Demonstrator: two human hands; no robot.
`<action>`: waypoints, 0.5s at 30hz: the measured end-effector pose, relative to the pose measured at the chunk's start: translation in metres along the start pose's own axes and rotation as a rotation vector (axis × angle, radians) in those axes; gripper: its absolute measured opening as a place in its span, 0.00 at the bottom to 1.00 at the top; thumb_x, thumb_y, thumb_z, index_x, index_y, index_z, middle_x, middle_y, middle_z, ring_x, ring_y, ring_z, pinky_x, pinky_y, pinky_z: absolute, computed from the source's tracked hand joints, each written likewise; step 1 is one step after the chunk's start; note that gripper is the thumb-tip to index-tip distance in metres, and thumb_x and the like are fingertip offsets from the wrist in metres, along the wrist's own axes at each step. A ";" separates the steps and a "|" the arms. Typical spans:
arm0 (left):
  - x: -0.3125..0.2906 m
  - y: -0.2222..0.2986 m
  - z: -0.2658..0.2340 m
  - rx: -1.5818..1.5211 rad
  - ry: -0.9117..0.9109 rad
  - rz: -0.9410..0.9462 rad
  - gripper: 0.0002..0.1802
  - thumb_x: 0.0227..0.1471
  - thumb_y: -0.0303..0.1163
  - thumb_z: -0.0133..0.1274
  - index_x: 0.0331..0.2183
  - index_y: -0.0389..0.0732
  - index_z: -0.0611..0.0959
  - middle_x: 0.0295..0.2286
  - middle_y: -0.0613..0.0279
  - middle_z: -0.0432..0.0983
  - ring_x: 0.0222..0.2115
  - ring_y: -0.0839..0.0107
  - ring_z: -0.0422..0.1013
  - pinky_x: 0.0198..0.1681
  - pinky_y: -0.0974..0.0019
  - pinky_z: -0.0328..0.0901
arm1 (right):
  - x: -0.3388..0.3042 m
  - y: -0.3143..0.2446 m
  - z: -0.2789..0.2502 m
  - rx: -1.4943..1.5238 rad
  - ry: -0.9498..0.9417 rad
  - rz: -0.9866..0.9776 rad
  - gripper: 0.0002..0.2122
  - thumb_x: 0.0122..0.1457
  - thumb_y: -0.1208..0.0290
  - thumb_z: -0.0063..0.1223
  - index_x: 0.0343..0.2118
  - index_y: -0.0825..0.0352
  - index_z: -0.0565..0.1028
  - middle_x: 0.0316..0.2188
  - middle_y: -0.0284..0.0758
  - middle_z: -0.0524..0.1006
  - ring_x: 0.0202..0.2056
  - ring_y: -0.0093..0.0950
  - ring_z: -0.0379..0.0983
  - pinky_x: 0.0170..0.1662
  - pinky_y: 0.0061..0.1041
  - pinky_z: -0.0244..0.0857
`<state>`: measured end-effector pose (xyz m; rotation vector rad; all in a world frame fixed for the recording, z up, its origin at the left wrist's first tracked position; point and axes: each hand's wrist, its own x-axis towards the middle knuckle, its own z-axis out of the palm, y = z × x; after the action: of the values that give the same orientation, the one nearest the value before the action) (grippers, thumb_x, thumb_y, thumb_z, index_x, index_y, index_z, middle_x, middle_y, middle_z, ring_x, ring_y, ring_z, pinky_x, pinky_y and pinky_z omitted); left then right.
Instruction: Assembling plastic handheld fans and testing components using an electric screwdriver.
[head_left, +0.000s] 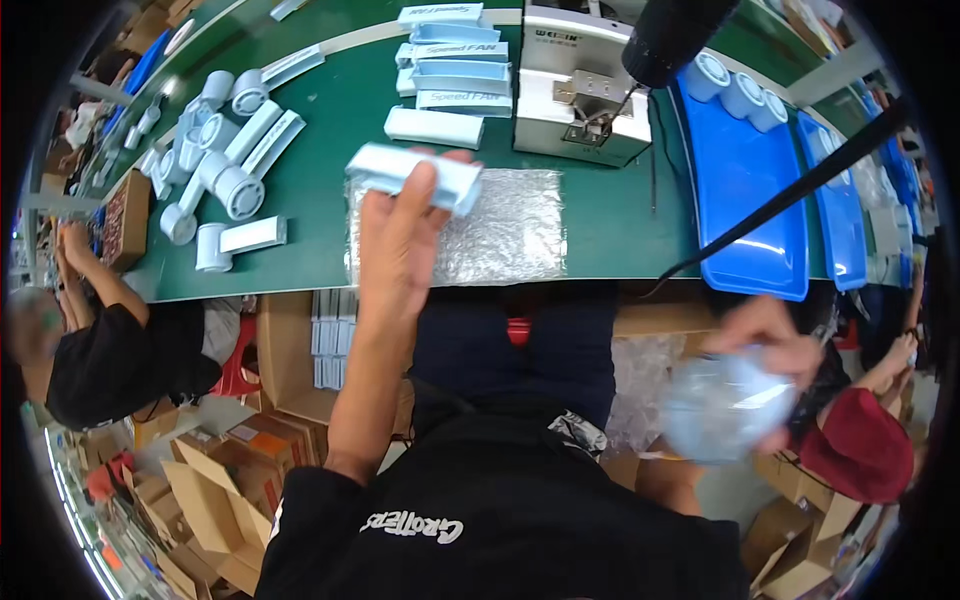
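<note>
Head view. The left hand [395, 240], left of centre, is gripping an oblong pale-blue piece [452, 184] between thumb and fingers, holding it over the upper left part of a silvery plastic sheet [515, 230]. The right hand [772, 335], at lower right, is grasping a rounded pale-blue object [725, 405], which is appearing below the front edge of the green tabletop [615, 225].

That edge is crossing the middle of the frame, with the near side of the sheet lying close along it and a blue tray [735, 160] jutting slightly past it. A strip of green surface is running between sheet and tray; another is separating the sheet from loose pale-blue parts [215, 160] at upper left.

Motion is blurring the right hand and the rounded object, so the latter's exact form and the placing of the fingers cannot be made out. The oblong piece is partly hiding the left fingers. The top of the frame is cutting off a black cylindrical tool [670, 40], which is overlapping a white machine [560, 90]. A dark rod [815, 185] is passing across the tray.

The tray is holding three pale-blue cups [742, 95] at its upper end. Below the tabletop, a cardboard box [272, 340] at left is containing rows of pale-blue pieces [330, 345]; crumpled clear plastic [645, 390] is lying at right.
</note>
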<state>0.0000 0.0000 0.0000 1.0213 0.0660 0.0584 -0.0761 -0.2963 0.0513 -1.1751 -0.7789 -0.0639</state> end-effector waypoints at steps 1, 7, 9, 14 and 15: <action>0.000 -0.003 0.019 -0.064 -0.006 -0.045 0.24 0.63 0.42 0.59 0.52 0.36 0.75 0.51 0.41 0.77 0.53 0.54 0.75 0.58 0.57 0.71 | -0.001 -0.006 -0.004 0.009 -0.006 0.000 0.34 0.50 0.56 0.70 0.55 0.74 0.73 0.55 0.48 0.74 0.53 0.39 0.74 0.62 0.40 0.64; 0.004 0.006 0.029 -0.185 -0.026 -0.032 0.20 0.62 0.43 0.61 0.47 0.39 0.78 0.47 0.45 0.80 0.50 0.58 0.78 0.55 0.63 0.72 | 0.043 0.075 0.069 -0.195 0.703 0.067 0.27 0.63 0.75 0.61 0.61 0.75 0.63 0.58 0.45 0.66 0.57 0.37 0.72 0.57 0.33 0.70; 0.004 0.007 0.030 -0.235 -0.016 -0.008 0.19 0.63 0.43 0.59 0.47 0.39 0.78 0.48 0.45 0.79 0.51 0.59 0.78 0.55 0.63 0.72 | 0.047 0.083 0.072 -0.266 0.720 0.011 0.27 0.64 0.77 0.59 0.62 0.75 0.60 0.59 0.44 0.65 0.58 0.37 0.71 0.59 0.34 0.70; 0.001 0.007 0.028 -0.214 -0.037 0.004 0.19 0.64 0.43 0.59 0.47 0.39 0.78 0.49 0.45 0.79 0.51 0.60 0.77 0.55 0.63 0.72 | 0.051 0.086 0.078 -0.194 0.705 -0.003 0.28 0.64 0.75 0.61 0.62 0.74 0.61 0.58 0.45 0.65 0.58 0.38 0.71 0.59 0.34 0.70; 0.001 0.006 0.029 -0.213 -0.044 0.003 0.19 0.64 0.44 0.59 0.47 0.39 0.78 0.49 0.46 0.79 0.51 0.61 0.77 0.55 0.63 0.72 | 0.051 0.086 0.078 -0.189 0.714 -0.017 0.28 0.64 0.75 0.62 0.62 0.74 0.61 0.58 0.45 0.65 0.58 0.38 0.71 0.59 0.34 0.69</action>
<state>0.0033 -0.0214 0.0203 0.8094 0.0176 0.0447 -0.0412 -0.1775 0.0243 -1.2098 -0.1508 -0.5504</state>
